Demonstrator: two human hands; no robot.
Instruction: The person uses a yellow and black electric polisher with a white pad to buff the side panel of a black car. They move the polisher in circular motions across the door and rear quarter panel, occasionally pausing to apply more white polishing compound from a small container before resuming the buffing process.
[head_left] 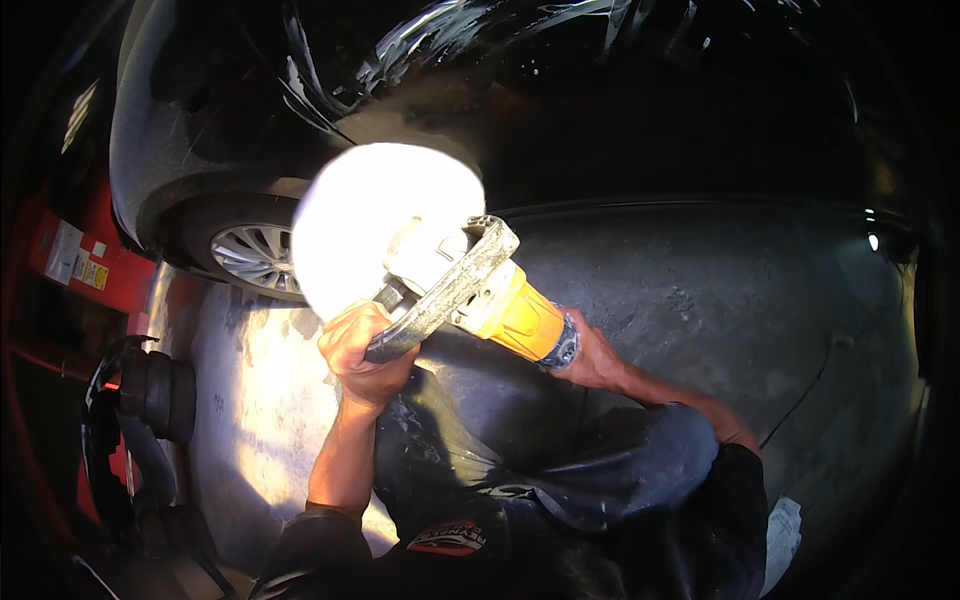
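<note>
A yellow polisher [522, 318] with a grey loop handle is held between my two hands, in front of a dark car. My left hand [368, 350] is closed round the lower end of the loop handle. The rear of the yellow body sits in my right hand [588, 350], its fingers partly hidden behind the tool. The round pad [390, 220] glares white, so its surface detail is lost. It faces the dark car panel [620, 120], which carries whitish smears toward the top; whether pad and panel touch, I cannot tell.
A car wheel [252, 255] with silver spokes stands left of the pad. Red equipment [75, 260] with labels and a dark round-bodied object [160, 395] are at the left. A dark cord [800, 402] lies on the grey floor [690, 300] at the right.
</note>
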